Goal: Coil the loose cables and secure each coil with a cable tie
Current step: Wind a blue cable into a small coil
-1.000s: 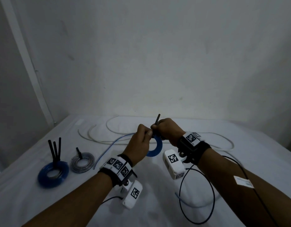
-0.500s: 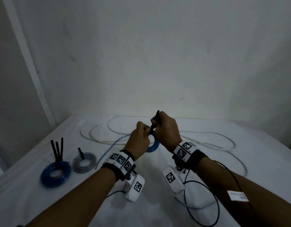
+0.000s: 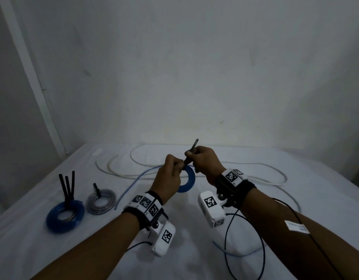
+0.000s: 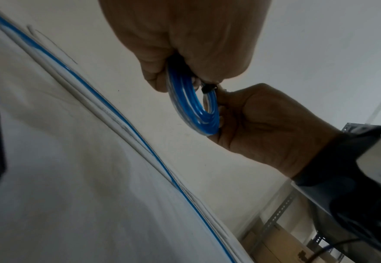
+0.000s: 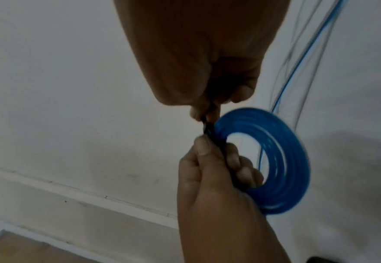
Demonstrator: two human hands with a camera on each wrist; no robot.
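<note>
A small blue cable coil (image 3: 188, 181) hangs in the air above the white table, held between both hands. My left hand (image 3: 179, 165) grips the coil's upper edge, fingers curled round it (image 4: 192, 99). My right hand (image 3: 189, 156) pinches a black cable tie (image 3: 192, 151) that wraps the coil beside the left fingers; its tail points up and away. In the right wrist view the tie (image 5: 208, 128) runs between the two hands next to the coil (image 5: 281, 160). The tie's head (image 4: 208, 88) sits against the coil.
On the left lie a dark blue coil (image 3: 64, 216) with three black ties standing up and a grey coil (image 3: 101, 201) with one tie. Loose white cable (image 3: 255, 175) and a blue cable (image 3: 134, 182) trail across the back. A black wire (image 3: 243, 249) loops at front right.
Both hands keep hold of the coil and tie. The right wrist dipped and rose again, and the hands shifted slightly away from me.
</note>
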